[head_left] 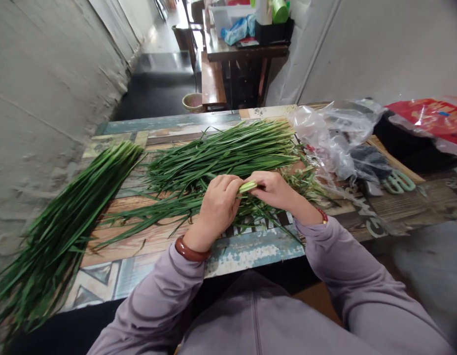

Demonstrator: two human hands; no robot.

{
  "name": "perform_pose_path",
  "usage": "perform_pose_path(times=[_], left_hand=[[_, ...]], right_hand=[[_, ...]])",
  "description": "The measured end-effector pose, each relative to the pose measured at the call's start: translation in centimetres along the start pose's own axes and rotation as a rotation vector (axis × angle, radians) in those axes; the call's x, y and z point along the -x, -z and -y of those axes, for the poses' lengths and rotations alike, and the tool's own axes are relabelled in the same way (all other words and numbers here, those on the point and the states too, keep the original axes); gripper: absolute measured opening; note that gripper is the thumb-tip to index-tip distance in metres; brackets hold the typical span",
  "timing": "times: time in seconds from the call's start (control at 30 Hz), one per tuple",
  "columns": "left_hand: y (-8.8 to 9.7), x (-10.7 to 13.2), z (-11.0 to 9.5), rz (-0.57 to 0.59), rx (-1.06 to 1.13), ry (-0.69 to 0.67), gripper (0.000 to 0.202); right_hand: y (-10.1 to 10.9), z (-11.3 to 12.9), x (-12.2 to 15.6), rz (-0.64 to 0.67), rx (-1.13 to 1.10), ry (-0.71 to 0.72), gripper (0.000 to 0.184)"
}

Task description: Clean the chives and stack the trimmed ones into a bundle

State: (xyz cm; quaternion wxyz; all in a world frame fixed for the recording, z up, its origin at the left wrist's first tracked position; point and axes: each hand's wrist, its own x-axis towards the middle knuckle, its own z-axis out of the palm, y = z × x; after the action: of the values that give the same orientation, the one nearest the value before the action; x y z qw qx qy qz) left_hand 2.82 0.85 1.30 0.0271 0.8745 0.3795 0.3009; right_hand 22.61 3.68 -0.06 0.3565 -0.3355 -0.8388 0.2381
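Observation:
My left hand (218, 204) is closed round a small bunch of garlic chives, whose pale stem ends (247, 187) stick out to the right. My right hand (274, 190) pinches those pale ends with its fingertips. The held leaves trail to the left across the patterned table (250, 249). Behind my hands lies a loose heap of chives (228, 155). A tidy, straight bundle of chives (69, 217) lies at the table's left end, its tips overhanging the near corner.
Crumpled clear plastic bags (333, 135) lie at the right, with green-handled scissors (398, 182) and a red bag (431, 118) beyond. A grey wall runs along the left. A dark wooden table and bench (228, 69) with containers stand further back.

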Motion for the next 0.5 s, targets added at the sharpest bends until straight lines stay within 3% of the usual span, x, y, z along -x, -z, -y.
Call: perform_pose_path(times=[0.2, 0.37, 0.5], left_hand=[[-0.35, 0.32, 0.33, 0.150, -0.021, 0.185, 0.022], [-0.25, 0.18, 0.83, 0.123, 0.157, 0.322, 0.017], [-0.22, 0.07, 0.97, 0.112, 0.201, 0.348, 0.017]], right_hand=[[0.55, 0.78, -0.10, -0.108, -0.178, -0.239, 0.015], [0.77, 0.18, -0.09, -0.126, -0.376, -0.351, 0.024], [0.75, -0.12, -0.12, -0.191, -0.288, -0.336, 0.017]])
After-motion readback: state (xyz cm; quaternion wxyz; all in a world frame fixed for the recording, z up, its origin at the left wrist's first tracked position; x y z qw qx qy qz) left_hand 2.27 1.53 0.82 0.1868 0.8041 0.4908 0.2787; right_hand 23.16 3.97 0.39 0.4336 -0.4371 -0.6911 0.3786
